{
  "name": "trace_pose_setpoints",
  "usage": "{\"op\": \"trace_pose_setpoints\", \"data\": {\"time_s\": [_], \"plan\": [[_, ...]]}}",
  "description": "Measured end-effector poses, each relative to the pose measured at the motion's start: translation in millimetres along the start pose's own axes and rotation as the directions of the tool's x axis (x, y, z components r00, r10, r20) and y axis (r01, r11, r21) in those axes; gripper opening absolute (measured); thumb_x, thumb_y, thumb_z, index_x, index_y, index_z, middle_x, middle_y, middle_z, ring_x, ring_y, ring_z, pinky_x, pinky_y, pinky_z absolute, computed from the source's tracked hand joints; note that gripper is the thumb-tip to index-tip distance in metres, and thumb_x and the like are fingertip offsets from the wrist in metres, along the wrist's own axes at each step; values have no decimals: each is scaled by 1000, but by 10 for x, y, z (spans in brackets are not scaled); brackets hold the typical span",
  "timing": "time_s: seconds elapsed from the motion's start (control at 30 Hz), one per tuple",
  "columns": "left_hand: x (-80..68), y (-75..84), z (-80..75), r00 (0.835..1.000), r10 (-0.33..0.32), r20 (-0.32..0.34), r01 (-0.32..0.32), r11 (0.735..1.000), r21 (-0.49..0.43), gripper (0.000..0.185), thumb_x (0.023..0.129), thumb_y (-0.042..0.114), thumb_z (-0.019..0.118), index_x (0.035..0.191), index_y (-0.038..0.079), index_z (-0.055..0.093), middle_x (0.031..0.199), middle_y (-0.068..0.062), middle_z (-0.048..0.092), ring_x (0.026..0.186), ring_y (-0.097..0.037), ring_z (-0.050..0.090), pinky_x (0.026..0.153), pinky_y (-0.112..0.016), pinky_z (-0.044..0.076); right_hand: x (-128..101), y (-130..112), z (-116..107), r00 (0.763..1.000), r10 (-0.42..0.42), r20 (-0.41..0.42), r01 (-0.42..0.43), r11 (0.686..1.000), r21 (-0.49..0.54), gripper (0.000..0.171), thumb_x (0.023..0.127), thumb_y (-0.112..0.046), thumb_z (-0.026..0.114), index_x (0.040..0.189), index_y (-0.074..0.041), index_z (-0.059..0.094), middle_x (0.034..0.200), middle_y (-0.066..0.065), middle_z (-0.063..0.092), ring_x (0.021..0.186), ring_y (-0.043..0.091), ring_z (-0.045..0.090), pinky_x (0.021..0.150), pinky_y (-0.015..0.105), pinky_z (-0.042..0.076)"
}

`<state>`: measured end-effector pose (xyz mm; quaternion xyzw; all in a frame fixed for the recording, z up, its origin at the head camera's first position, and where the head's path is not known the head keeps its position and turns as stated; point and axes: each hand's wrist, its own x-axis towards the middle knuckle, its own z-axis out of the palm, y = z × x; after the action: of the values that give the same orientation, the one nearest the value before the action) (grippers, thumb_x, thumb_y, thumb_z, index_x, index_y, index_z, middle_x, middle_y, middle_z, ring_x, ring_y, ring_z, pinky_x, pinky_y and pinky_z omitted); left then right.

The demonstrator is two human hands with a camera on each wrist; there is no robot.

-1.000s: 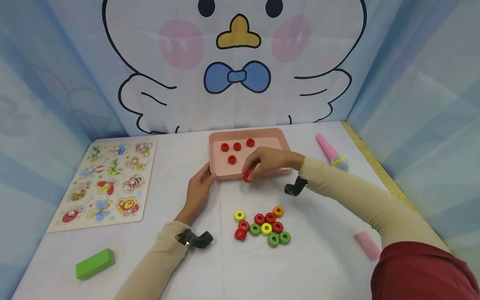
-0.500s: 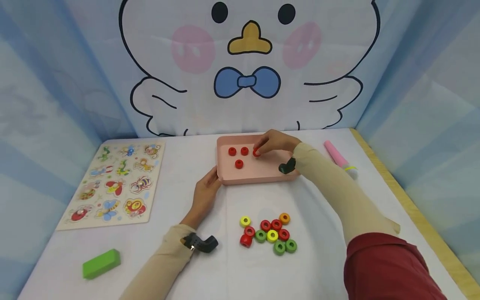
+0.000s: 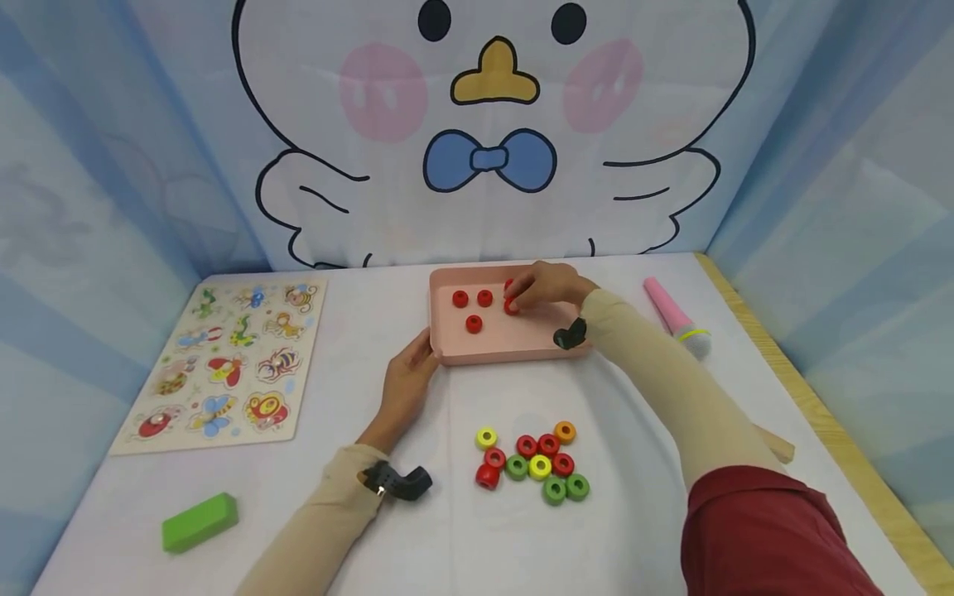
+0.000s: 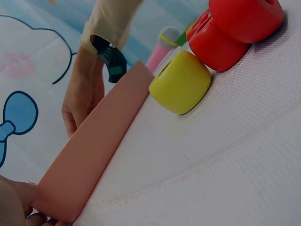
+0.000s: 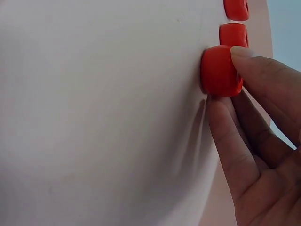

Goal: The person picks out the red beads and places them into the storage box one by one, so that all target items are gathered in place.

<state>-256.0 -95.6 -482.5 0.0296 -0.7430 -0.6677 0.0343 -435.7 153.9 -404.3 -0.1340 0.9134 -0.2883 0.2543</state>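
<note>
A pink tray (image 3: 522, 348) stands at the middle back of the white table. In it lie three red beads (image 3: 474, 323), with another half hidden behind my fingers. My right hand (image 3: 542, 285) is over the tray's middle and pinches a red bead (image 5: 220, 70) that touches the tray floor (image 5: 94, 117). My left hand (image 3: 408, 379) rests with straight fingers against the tray's front left corner (image 4: 61, 197). A pile of loose beads (image 3: 532, 463), red, green, yellow and orange, lies in front of the tray; a yellow bead (image 4: 181, 82) shows close up.
An animal puzzle board (image 3: 224, 364) lies at the left. A green block (image 3: 199, 521) sits near the front left. A pink toy microphone (image 3: 674, 314) lies to the right of the tray. A small block (image 3: 777, 452) peeks from behind my right arm. Cloth walls enclose the table.
My right hand carried a red bead from the tray's front edge into the tray and lowered it onto the floor. My left hand stayed at the corner.
</note>
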Motion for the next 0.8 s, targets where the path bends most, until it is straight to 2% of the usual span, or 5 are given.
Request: {"op": "trace_pose_setpoints", "data": {"time_s": [0.1, 0.27, 0.57, 0.7, 0.8], "plan": [[-12, -39, 12, 1000, -2, 2, 2, 1000, -11, 55, 100, 18, 59, 150, 6, 39, 150, -6, 43, 136, -13, 41, 105, -25, 40, -17, 42, 15, 1000, -1, 1, 1, 1000, 31, 24, 87, -23, 74, 111, -23, 76, 127, -1, 59, 121, 23, 43, 105, 48, 36], [-34, -83, 28, 1000, 7, 11, -7, 1000, -11, 55, 101, 19, 58, 150, 6, 39, 150, -6, 43, 135, -13, 41, 106, -26, 40, -109, 122, -43, 995, -103, 0, 102, 990, 98, 31, 92, -23, 70, 122, -15, 71, 127, 3, 61, 120, 24, 48, 107, 45, 39], [-22, -45, -1, 1000, 11, 13, -11, 998, 68, 55, 101, 24, 58, 152, 11, 39, 150, -2, 43, 136, -12, 40, 107, -28, 39, -445, 77, -190, 983, -168, -69, 171, 985, 36, 42, 93, -29, 69, 131, -11, 64, 128, 5, 61, 119, 26, 49, 103, 49, 43], [4, -30, -7, 1000, 9, 7, -9, 998, 67, 55, 101, 24, 58, 152, 11, 39, 150, -2, 43, 136, -11, 41, 107, -28, 39, -648, 7, -124, 975, -206, -85, 210, 977, 46, 41, 93, -29, 70, 129, -10, 65, 125, 4, 63, 117, 24, 52, 101, 45, 45], [16, -22, -5, 1000, 9, 6, -9, 998, 61, 55, 101, 24, 58, 151, 11, 39, 150, -2, 44, 135, -11, 41, 106, -27, 40, -822, -78, 14, 953, -300, -48, 303, 949, 92, 37, 93, -22, 71, 125, -5, 66, 122, 7, 65, 113, 24, 57, 99, 41, 48]]}}
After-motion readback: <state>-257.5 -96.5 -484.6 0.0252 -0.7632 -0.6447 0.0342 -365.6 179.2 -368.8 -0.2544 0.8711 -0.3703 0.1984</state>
